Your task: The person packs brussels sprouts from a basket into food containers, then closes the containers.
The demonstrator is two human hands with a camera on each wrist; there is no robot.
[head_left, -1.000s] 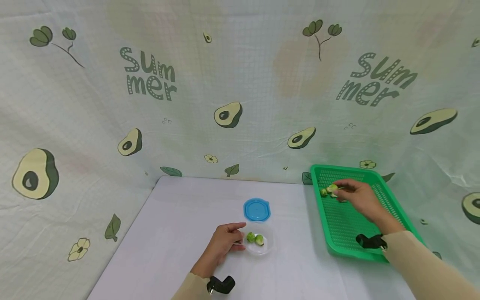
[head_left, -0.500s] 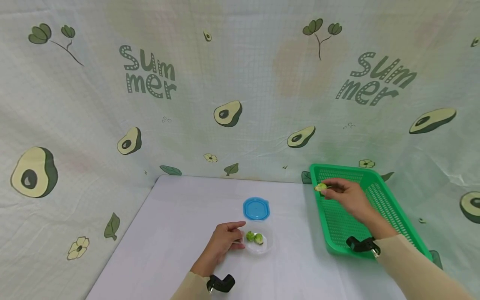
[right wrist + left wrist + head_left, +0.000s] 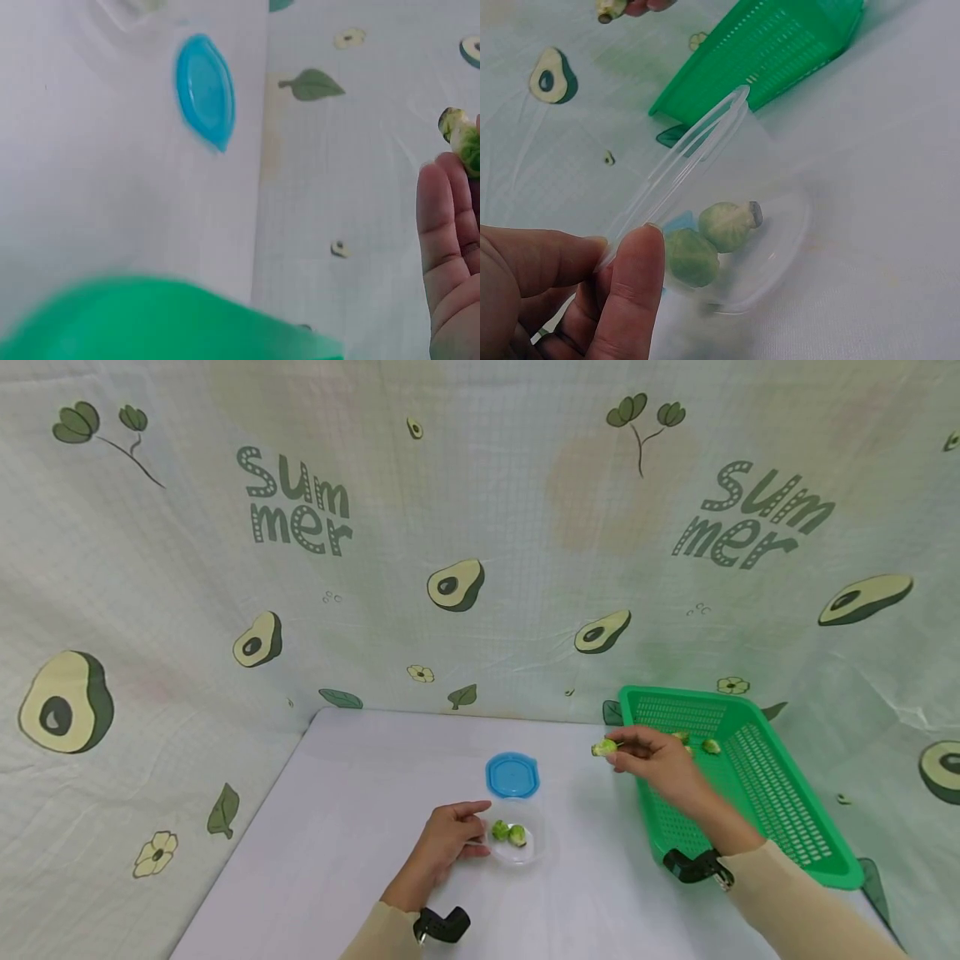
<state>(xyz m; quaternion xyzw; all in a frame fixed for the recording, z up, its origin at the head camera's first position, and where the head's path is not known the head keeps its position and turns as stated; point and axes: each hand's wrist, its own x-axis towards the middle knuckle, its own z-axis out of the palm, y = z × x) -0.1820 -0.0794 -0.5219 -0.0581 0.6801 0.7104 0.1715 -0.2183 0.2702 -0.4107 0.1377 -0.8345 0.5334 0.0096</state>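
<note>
A clear plastic tub (image 3: 530, 853) with two Brussels sprouts (image 3: 727, 226) inside stands on the table. Its rim is pinched between thumb and finger of my left hand (image 3: 447, 842), at the tub's left side. My right hand (image 3: 663, 768) pinches another Brussels sprout (image 3: 603, 747) in its fingertips, raised over the left edge of the green basket (image 3: 750, 793). In the right wrist view that sprout (image 3: 466, 144) shows at the right edge, partly cut off. More sprouts (image 3: 711, 746) lie in the basket, some hidden behind my right hand.
Just behind the tub lies a blue lid (image 3: 513, 775), flat on the white table (image 3: 390, 777). A printed cloth (image 3: 525, 527) hangs along the back and sides of the table. The basket takes up the right side.
My right hand has lifted a sprout from the basket and carried it left past the basket's rim. The left hand and the tub have stayed in place.
</note>
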